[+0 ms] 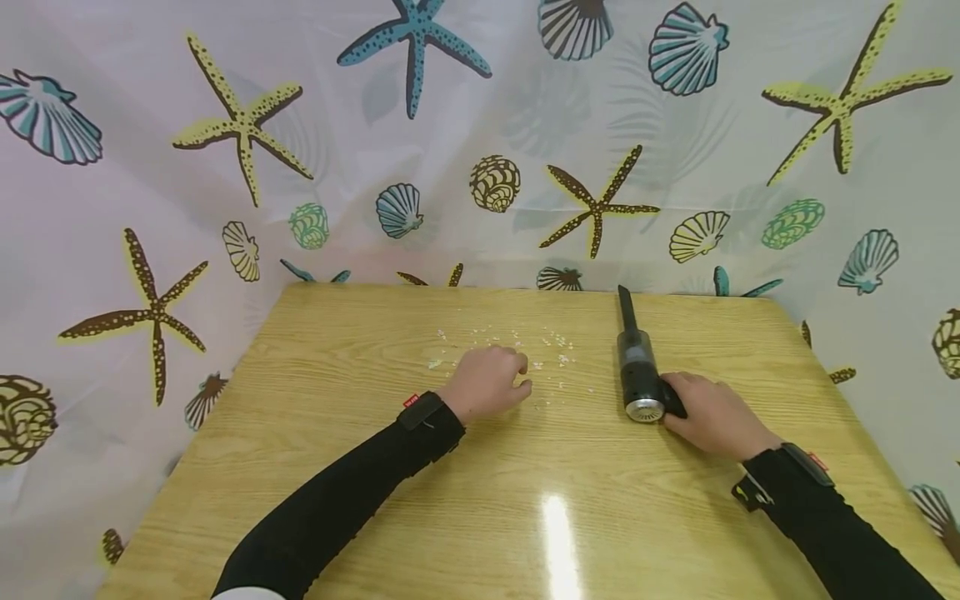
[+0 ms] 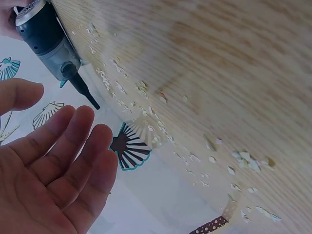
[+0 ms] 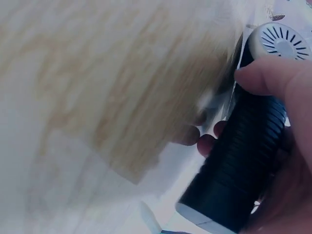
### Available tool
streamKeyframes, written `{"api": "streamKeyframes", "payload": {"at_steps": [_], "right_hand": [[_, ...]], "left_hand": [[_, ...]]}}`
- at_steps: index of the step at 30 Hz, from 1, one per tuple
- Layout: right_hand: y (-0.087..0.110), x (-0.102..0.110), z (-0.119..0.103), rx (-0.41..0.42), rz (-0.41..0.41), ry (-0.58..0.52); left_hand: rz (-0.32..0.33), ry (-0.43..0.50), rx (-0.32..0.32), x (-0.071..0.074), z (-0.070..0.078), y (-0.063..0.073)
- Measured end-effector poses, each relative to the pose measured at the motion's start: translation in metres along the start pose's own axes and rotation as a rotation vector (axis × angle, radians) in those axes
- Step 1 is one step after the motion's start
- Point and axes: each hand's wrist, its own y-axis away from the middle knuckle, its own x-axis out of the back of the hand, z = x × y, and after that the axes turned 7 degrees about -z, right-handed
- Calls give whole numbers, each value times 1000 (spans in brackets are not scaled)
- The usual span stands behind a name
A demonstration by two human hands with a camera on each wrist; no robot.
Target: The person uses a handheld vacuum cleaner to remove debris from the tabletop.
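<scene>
A black handheld vacuum (image 1: 637,371) with a silver vented end and a slim crevice nozzle lies on the right half of the wooden table, its nozzle pointing to the back. My right hand (image 1: 716,414) grips its ribbed handle (image 3: 241,151), the thumb near the vented end in the right wrist view. Many small pale scraps (image 1: 564,359) are scattered over the middle of the table. Beside them, at their left, my left hand (image 1: 487,385) hovers with relaxed, slightly bent fingers and nothing in it. The left wrist view shows its palm and, alongside, larger flakes (image 2: 247,161).
The wooden table (image 1: 337,333) ends at the back against a pale curtain (image 1: 465,150) printed with shells and starfish, which also hangs along both sides. A bright light reflection (image 1: 558,542) shows on the table's front part.
</scene>
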Motion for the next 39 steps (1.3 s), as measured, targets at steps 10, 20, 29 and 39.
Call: {"api": "streamKeyframes", "payload": {"at_steps": [10,20,29,39], "right_hand": [[10,5,-4,-31,45,-34],[22,19,-15,-58,114,-95],[26,27,-26,-26,217,-89],[26,35,-38,9,299,-159]], "left_hand": [[16,11,9,5,3,0],[52,30,-13,14,8,-2],[100,69,-7,34,8,-6],[202,135,-73,60,19,-14]]}}
